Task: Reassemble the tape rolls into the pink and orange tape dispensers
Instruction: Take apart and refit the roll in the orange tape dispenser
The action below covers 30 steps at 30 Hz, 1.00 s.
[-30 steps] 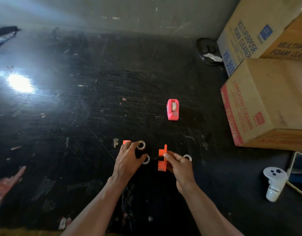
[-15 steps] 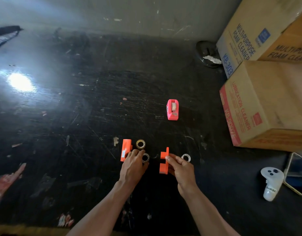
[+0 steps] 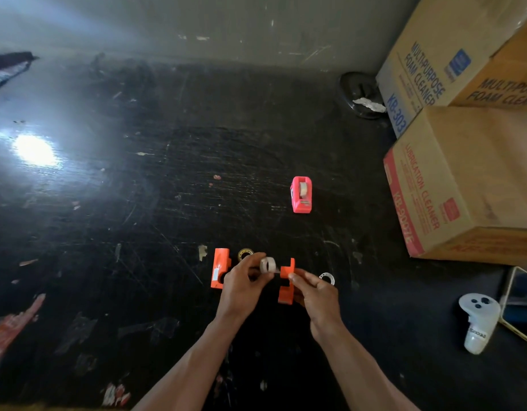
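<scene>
My left hand (image 3: 244, 287) pinches a small clear tape roll (image 3: 268, 264) and holds it just left of an orange dispenser (image 3: 286, 284). My right hand (image 3: 317, 295) grips that orange dispenser from its right side, a little above the dark floor. A second orange dispenser (image 3: 219, 266) lies on the floor to the left. Behind my left fingers a yellowish tape roll (image 3: 244, 253) lies flat. A whitish tape roll (image 3: 327, 277) rests to the right of my right hand. Farther back stands the pink dispenser (image 3: 301, 195) with a roll inside it.
Two cardboard boxes (image 3: 464, 179) are stacked against the wall on the right. A white controller (image 3: 477, 321) and a phone (image 3: 520, 307) lie at the near right. A dark round dish (image 3: 360, 94) with crumpled paper sits by the wall.
My left hand has picked a clear tape roll up off the floor and brought it right, up beside the orange dispenser in my right hand. The left orange dispenser became uncovered.
</scene>
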Available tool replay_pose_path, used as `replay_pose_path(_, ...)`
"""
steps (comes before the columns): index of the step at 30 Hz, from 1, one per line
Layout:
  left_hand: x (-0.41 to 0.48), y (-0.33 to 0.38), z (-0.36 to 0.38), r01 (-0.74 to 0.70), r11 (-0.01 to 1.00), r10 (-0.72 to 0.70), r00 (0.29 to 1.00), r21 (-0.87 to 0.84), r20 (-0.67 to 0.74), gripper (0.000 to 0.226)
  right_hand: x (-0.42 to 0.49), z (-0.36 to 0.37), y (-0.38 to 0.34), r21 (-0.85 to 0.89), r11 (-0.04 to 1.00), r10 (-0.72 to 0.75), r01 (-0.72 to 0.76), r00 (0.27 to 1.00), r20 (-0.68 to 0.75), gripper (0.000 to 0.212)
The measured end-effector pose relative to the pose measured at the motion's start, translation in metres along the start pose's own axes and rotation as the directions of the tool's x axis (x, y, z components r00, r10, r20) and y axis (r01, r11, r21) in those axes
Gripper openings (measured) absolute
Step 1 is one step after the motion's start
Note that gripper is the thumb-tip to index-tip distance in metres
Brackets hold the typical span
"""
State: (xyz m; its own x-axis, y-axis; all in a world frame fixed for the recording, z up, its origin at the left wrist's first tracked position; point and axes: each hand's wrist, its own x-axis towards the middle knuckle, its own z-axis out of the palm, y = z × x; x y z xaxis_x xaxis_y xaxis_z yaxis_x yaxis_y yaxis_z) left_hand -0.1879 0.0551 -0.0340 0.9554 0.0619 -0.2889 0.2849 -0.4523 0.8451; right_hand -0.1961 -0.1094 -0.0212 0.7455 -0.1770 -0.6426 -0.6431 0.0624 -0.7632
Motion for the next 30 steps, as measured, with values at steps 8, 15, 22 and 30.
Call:
replay_pose_path(8, 0.006, 0.008, -0.008, 0.045, 0.979, -0.028, 0.996, -0.198, 0.089, 0.050, 0.007, 0.003, -0.011, -0.001, 0.999, -0.038, 0.039, 0.996, 0.075, 0.021)
replay_pose_path(15, 0.007, 0.009, -0.019, 0.125, 0.931, -0.070, 0.983, -0.343, 0.170, 0.042, 0.010, 0.002, -0.016, 0.022, 0.999, -0.048, 0.045, 0.988, 0.144, 0.026)
replay_pose_path(22, 0.004, 0.009, -0.019, 0.157, 0.905, -0.077, 0.975, -0.396, 0.210, 0.038, 0.005, 0.008, -0.023, 0.029, 0.999, -0.036, 0.031, 0.980, 0.198, 0.025)
replay_pose_path(30, 0.007, 0.014, -0.020, 0.154, 0.905, -0.079, 0.977, -0.398, 0.198, 0.038, 0.003, 0.012, -0.024, 0.129, 0.991, -0.010, -0.019, 0.974, 0.227, 0.027)
